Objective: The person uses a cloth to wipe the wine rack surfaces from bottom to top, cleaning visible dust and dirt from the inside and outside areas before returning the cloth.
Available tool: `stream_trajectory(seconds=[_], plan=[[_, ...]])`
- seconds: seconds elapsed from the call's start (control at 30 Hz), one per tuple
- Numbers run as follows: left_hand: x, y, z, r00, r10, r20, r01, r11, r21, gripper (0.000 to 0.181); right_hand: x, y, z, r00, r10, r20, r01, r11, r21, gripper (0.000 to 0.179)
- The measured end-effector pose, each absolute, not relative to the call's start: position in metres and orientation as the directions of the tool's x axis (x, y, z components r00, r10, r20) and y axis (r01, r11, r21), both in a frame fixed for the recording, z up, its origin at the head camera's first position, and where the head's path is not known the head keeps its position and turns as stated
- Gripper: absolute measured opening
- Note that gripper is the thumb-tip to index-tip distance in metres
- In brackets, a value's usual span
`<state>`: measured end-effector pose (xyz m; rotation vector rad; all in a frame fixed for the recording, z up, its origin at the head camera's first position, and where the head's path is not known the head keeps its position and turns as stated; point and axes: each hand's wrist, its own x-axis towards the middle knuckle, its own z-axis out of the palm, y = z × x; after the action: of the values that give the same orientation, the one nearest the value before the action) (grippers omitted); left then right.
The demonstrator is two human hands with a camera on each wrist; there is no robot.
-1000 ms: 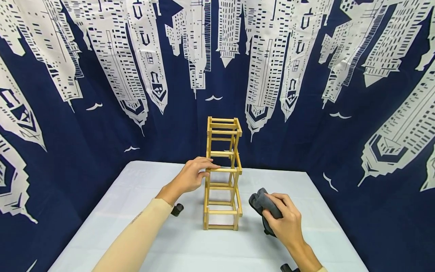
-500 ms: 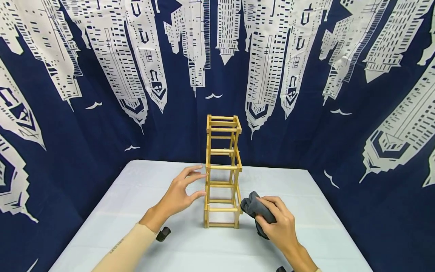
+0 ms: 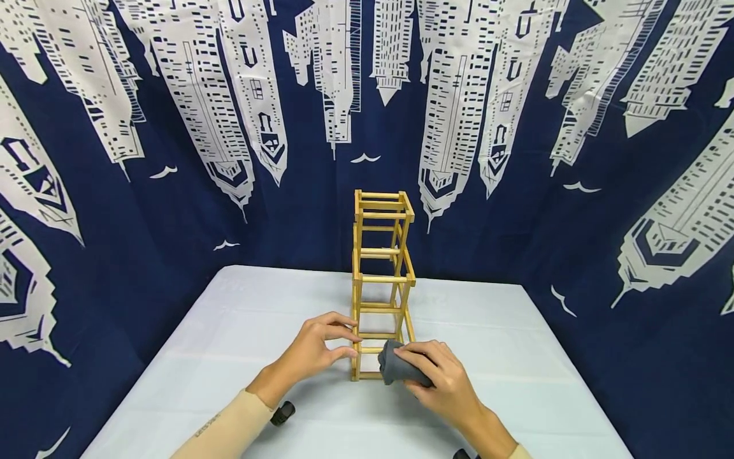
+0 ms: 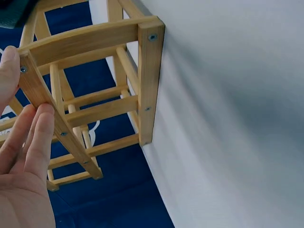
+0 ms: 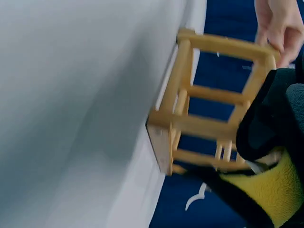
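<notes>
A tall, open wooden rack (image 3: pixel 384 279) with tiers of rails stands upright on the table. At its lower left front corner, my left hand (image 3: pixel 312 344) pinches a side rail; in the left wrist view the fingertips (image 4: pixel 43 111) lie against that wooden rail (image 4: pixel 61 126). My right hand (image 3: pixel 444 382) grips a bunched grey cloth (image 3: pixel 398 366) at the lower right front of the rack, covering part of the low front rail. Whether the cloth presses on the wood is hard to tell. From the right wrist, the cloth (image 5: pixel 275 190) also shows a yellow side with black edging.
White covering lies over the table (image 3: pixel 246 306). Behind and beside it hangs a dark blue curtain (image 3: pixel 309 223) printed with white buildings. Small black devices (image 3: pixel 283 413) sit under both wrists.
My left hand has come down from the middle rail, let go, and taken hold of the low left corner. My right hand has carried the cloth left to the rack's front.
</notes>
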<state>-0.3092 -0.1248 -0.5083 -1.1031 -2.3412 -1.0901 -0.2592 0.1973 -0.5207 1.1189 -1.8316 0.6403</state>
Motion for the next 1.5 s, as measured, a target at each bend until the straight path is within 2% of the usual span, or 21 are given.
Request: stream_trajectory(seconds=[0.1,0.23,0.53,0.63,0.7,0.83,0.93,1.03,1.23,1.37,1.5], plan=[[-0.311,-0.126,-0.508,-0.667,0.515,0.539,0.742,0.393,0.543,0.025,-0.258,0.184,-0.522,-0.202,-0.505,0.839,-0.894,0.446,0.053,0.081],[-0.312,-0.131,-0.506,-0.692,0.532,0.487,0.706,0.361,0.609,0.021,-0.261,0.165,-0.528,-0.222,-0.571,0.790,-0.884,0.460,0.084,0.081],[-0.312,-0.133,-0.494,-0.672,0.604,0.428,0.703,0.339,0.626,0.023,-0.266,0.145,-0.539,-0.254,-0.606,0.754,-0.819,0.549,0.166,0.068],[-0.311,-0.134,-0.492,-0.683,0.596,0.422,0.695,0.354,0.626,0.022,-0.265,0.142,-0.542,-0.319,-0.643,0.697,-0.803,0.574,0.162,0.063],[-0.311,-0.136,-0.491,-0.688,0.592,0.419,0.692,0.362,0.624,0.023,-0.265,0.140,-0.543,-0.401,-0.659,0.636,-0.791,0.600,0.122,0.057],[-0.311,-0.137,-0.491,-0.692,0.594,0.411,0.689,0.371,0.623,0.023,-0.265,0.136,-0.546,-0.610,-0.629,0.481,-0.741,0.668,-0.067,0.045],[-0.312,-0.137,-0.491,-0.695,0.593,0.407,0.685,0.373,0.626,0.023,-0.265,0.132,-0.546,-0.714,-0.586,0.384,-0.683,0.703,-0.198,0.039],[-0.312,-0.136,-0.492,-0.693,0.593,0.409,0.688,0.377,0.620,0.021,-0.265,0.129,-0.546,-0.756,-0.564,0.333,-0.648,0.718,-0.255,0.037],[-0.311,-0.132,-0.493,-0.677,0.609,0.414,0.712,0.401,0.576,0.022,-0.263,0.134,-0.547,-0.802,-0.527,0.281,-0.593,0.757,-0.274,0.036],[-0.311,-0.130,-0.492,-0.682,0.607,0.408,0.709,0.413,0.571,0.024,-0.260,0.144,-0.544,-0.834,-0.484,0.263,-0.543,0.804,-0.243,0.036],[-0.310,-0.129,-0.494,-0.691,0.604,0.397,0.701,0.423,0.574,0.025,-0.254,0.154,-0.542,-0.835,-0.481,0.267,-0.529,0.835,-0.153,0.036]])
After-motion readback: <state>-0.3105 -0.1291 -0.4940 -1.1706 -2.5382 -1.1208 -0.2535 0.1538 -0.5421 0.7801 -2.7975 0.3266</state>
